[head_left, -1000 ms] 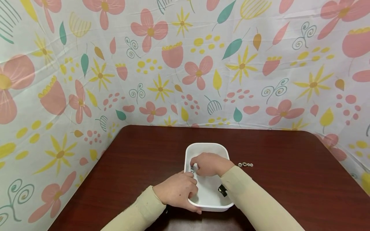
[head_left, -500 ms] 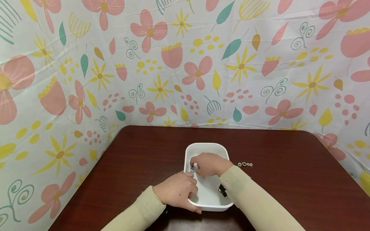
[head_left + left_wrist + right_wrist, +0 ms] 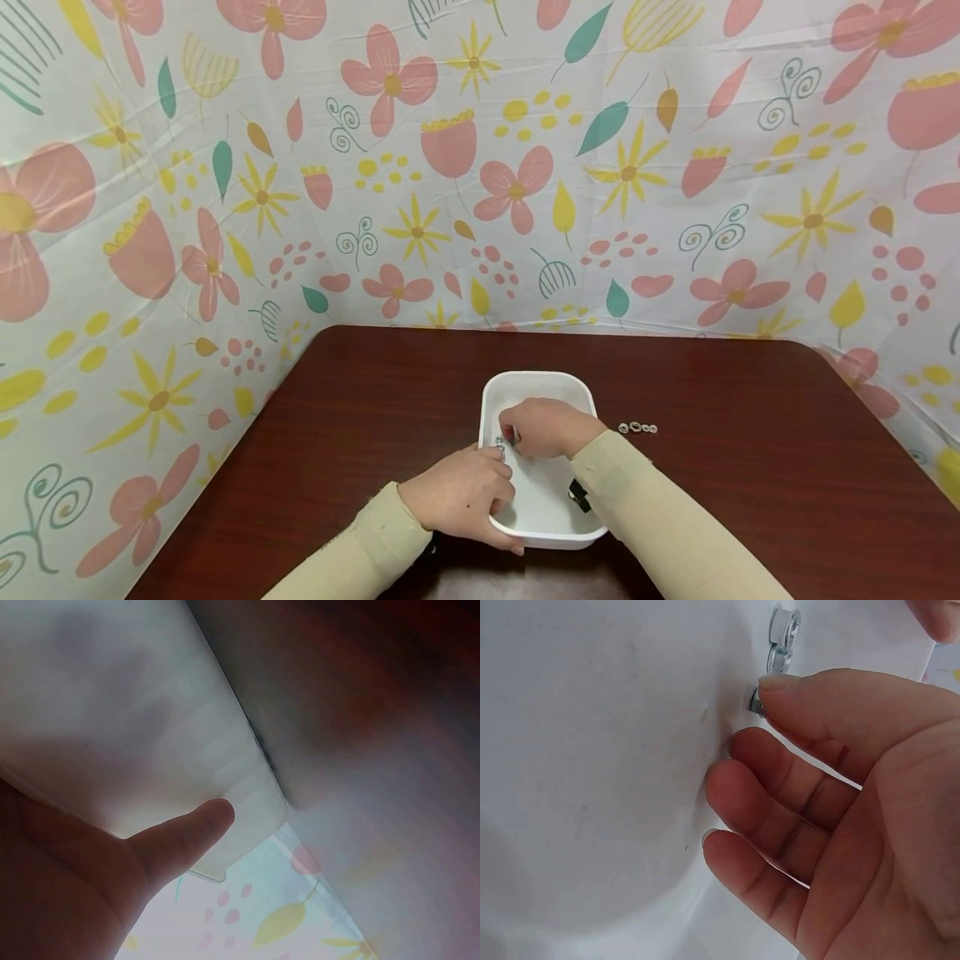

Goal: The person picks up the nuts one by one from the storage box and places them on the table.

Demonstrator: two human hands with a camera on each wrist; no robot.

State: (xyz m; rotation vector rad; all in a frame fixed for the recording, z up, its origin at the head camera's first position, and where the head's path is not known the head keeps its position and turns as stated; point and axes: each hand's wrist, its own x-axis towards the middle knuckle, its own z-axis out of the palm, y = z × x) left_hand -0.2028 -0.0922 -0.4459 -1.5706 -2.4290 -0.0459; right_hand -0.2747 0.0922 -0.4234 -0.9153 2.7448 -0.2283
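A white plastic tray [image 3: 538, 533] stands on the table. My left hand [image 3: 461, 497] grips its near left side, fingers over the rim and the thumb [image 3: 187, 836] along the outer wall. Inside the tray is my right hand [image 3: 546, 427], which pinches a small metal nut [image 3: 756, 703] at the thumb tip; the index finger is mostly hidden behind the thumb. The other fingers [image 3: 742, 795] of that hand are loosely bent and hold nothing. Two more silver nuts [image 3: 783, 634] lie close by at the tray's left wall, near my left fingertips.
A small black object [image 3: 580, 496] lies in the tray by the right wall, partly covered by my right sleeve. Several metal nuts [image 3: 636, 427] form a row on the dark red table [image 3: 390, 383] right of the tray. A flowered cloth [image 3: 480, 183] hangs behind.
My right hand has shifted slightly right, away from the tray's left wall, with a nut in its fingertips. The left hand keeps its grip on the tray.
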